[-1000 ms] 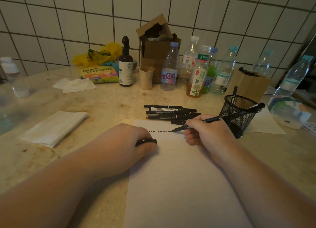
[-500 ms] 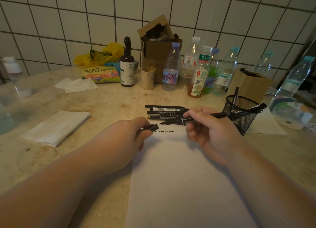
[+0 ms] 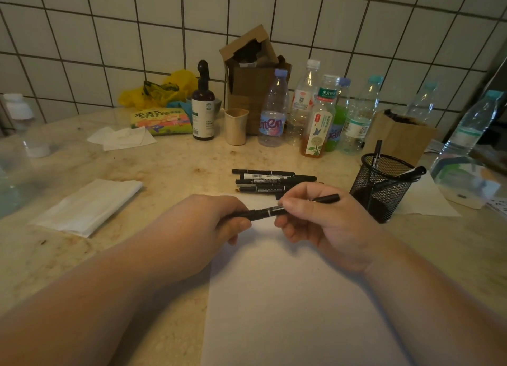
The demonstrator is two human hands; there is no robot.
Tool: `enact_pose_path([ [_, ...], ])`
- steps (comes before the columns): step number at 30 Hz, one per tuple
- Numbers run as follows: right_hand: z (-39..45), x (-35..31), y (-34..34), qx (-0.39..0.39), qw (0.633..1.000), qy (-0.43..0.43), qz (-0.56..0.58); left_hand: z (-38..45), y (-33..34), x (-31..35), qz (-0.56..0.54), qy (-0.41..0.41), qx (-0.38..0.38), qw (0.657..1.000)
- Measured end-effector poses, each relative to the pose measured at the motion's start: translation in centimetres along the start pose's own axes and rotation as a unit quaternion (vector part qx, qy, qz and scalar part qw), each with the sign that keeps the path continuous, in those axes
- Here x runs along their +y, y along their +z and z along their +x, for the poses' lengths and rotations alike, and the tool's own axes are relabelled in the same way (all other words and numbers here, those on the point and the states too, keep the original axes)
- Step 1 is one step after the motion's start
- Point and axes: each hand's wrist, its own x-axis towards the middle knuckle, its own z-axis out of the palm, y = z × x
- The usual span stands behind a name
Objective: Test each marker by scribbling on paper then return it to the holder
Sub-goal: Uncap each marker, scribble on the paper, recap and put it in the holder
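Note:
A black marker [image 3: 270, 210] lies level between both hands above the top of the white paper [image 3: 296, 305]. My right hand [image 3: 323, 225] pinches its right part; the marker's end sticks out past my fingers. My left hand [image 3: 211, 225] grips the left end, where the cap sits on the marker. The scribble on the paper is hidden behind my hands. Several black markers [image 3: 271, 181] lie in a pile just beyond the paper. The black mesh holder [image 3: 381, 187] stands to the right with two markers in it.
Several plastic bottles [image 3: 315, 113], a beige cup [image 3: 236, 126], a dark spray bottle [image 3: 203, 104] and a cardboard box [image 3: 252, 72] line the tiled wall. Folded white tissue [image 3: 87, 206] lies on the left, another sheet [image 3: 428, 198] right of the holder.
My right hand lifted the marker off the paper after the scribble and turned it level. My left hand brought the cap to the tip, and cap and marker are now joined.

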Motion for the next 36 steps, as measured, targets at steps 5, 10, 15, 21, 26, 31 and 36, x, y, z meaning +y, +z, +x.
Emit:
enact_pose_path([
  [5, -0.1, -0.7, 0.0, -0.023, 1.0, -0.018, 0.005, -0.3, -0.5, 0.6, -0.104, -0.004, -0.042, 0.994],
  [10, -0.2, -1.5, -0.2, -0.071, 0.997, -0.03, -0.014, -0.9, -1.2, 0.7, -0.257, -0.003, -0.12, 0.959],
  [15, 0.0, -1.1, 0.4, -0.019, 0.996, -0.068, -0.056, -0.1, -0.3, 0.7, -0.155, -0.017, -0.014, 0.988],
  [21, -0.3, -0.8, 0.9, 0.004, 0.991, -0.088, -0.1, 0.2, -0.1, 0.1, -0.065, 0.031, 0.01, 0.997],
  [26, -0.2, -1.1, 0.0, 0.048, 0.995, -0.072, 0.047, 0.0, 0.1, 0.2, -0.044, 0.02, 0.005, 0.999],
  [31, -0.4, -1.8, -0.7, 0.158, 0.977, -0.14, -0.017, 0.0, 0.2, -0.3, -0.051, 0.007, 0.015, 0.999],
  [36, -0.7, -2.9, -3.1, 0.387, 0.833, -0.293, -0.267, 0.0, 0.4, -0.5, -0.049, 0.001, 0.006, 0.999],
])
